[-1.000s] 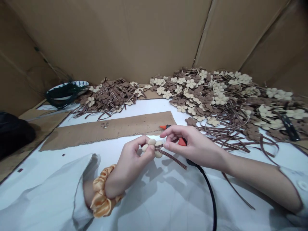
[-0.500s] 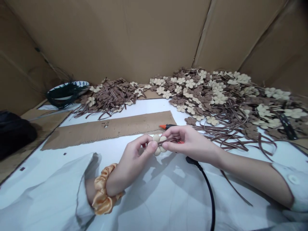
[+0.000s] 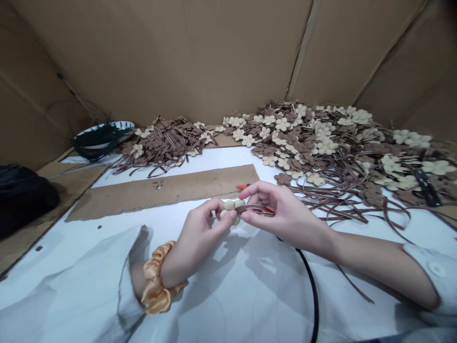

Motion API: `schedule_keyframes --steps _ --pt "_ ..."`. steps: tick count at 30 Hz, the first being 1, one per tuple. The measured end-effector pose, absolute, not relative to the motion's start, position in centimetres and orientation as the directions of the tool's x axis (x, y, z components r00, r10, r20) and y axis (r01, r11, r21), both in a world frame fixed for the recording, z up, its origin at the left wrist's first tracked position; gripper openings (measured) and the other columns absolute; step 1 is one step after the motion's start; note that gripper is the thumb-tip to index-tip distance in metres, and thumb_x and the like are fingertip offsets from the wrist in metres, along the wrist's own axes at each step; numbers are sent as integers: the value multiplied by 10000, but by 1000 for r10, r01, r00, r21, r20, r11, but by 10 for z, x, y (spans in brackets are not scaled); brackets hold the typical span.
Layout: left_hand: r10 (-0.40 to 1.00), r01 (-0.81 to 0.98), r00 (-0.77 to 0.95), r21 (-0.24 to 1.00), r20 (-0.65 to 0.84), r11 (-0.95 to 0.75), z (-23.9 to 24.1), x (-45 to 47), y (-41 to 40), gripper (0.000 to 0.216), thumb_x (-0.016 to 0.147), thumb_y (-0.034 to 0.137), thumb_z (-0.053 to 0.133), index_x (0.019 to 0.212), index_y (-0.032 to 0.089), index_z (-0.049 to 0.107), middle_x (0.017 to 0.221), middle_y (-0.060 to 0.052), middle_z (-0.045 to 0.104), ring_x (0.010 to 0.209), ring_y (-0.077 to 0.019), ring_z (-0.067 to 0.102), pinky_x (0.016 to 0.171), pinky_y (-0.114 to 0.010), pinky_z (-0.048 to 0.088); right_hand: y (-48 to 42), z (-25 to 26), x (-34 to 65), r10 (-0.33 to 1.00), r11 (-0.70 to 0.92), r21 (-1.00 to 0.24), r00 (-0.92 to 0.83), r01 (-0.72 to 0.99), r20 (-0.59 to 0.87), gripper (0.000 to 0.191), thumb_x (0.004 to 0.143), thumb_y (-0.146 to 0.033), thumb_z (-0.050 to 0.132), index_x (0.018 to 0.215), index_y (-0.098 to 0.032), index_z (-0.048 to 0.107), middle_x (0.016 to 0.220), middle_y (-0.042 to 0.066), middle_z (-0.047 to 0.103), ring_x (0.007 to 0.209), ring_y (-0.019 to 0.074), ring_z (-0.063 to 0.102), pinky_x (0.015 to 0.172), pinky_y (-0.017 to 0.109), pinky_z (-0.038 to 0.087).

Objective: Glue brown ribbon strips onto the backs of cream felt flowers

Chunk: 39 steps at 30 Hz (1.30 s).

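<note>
Currently, the left hand (image 3: 195, 240) and right hand (image 3: 285, 213) are clenching a cream felt flower (image 3: 229, 205) between their fingers, with a checked brown ribbon (image 3: 255, 208) pressed across it (petals partly hidden), just in front of the cardboard strip (image 3: 160, 188). An orange-tipped glue gun (image 3: 243, 186) is sitting near the strip's end, and heaps of ribboned felt flowers (image 3: 314, 143) are lying beyond the strip.

Arms reach inward from both sides, hands low at center. Left grip (image 3: 198, 243) curled, thumb and fingers pinching, left wrist (image 3: 167, 272) angled up toward it. Right grip (image 3: 283, 216) pinching too, palm down, right forearm (image 3: 374, 267) bare. Fingertips just apart.
</note>
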<state>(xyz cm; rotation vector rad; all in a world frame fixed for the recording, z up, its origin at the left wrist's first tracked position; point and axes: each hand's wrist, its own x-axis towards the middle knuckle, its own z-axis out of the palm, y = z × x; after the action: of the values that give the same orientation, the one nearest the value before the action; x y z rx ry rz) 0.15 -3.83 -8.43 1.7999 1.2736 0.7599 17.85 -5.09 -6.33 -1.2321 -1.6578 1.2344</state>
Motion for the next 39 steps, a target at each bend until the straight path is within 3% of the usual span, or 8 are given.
schedule_keyframes --steps 9,14,19,24,30,39 --pt "938 338 341 939 -55 -67 -83 2 -37 295 828 407 484 697 155 563 669 -3 549 626 -128 469 536 -213 335 -47 -65 181 964 164 -938 -252 305 86 235 773 -228 604 993 -175 542 756 -12 576 726 122 570 678 253 446" --pt "944 307 327 950 -52 -54 -84 2 -37 252 806 382 517 747 148 587 684 -5 561 627 -127 467 537 -212 342 -42 -64 181 976 43 -971 -217 235 -9 202 757 -174 600 952 -136 560 829 37 633 759 129 617 691 243 478" --pt "932 298 345 955 -108 0 -83 2 -37 233 784 370 545 765 144 598 655 7 537 583 -114 441 509 -209 321 -45 -59 178 966 -61 -987 -239 147 -96 147 754 -140 585 900 -139 567 756 20 653 712 128 650 665 240 503" --pt "939 283 334 959 -85 -14 -84 2 -37 229 766 359 581 675 158 518 606 40 466 556 -95 401 508 -203 304 -46 -57 177 961 -65 -987 -256 148 -101 103 740 -123 573 824 -151 627 764 17 693 738 146 671 664 246 513" --pt "921 187 382 982 -79 6 -83 3 -36 194 739 256 599 656 173 445 612 49 490 581 -92 424 531 -197 314 -47 -60 177 957 13 -966 -282 258 -63 238 716 -53 508 822 -156 694 790 15 704 703 134 644 615 229 484" --pt "887 -28 415 972 -202 235 -85 4 -40 229 719 180 581 633 184 368 553 68 417 488 -68 337 482 -198 286 -47 -59 175 952 -16 -967 -291 252 -92 135 757 -136 555 866 -146 635 761 13 663 696 123 625 622 227 470"
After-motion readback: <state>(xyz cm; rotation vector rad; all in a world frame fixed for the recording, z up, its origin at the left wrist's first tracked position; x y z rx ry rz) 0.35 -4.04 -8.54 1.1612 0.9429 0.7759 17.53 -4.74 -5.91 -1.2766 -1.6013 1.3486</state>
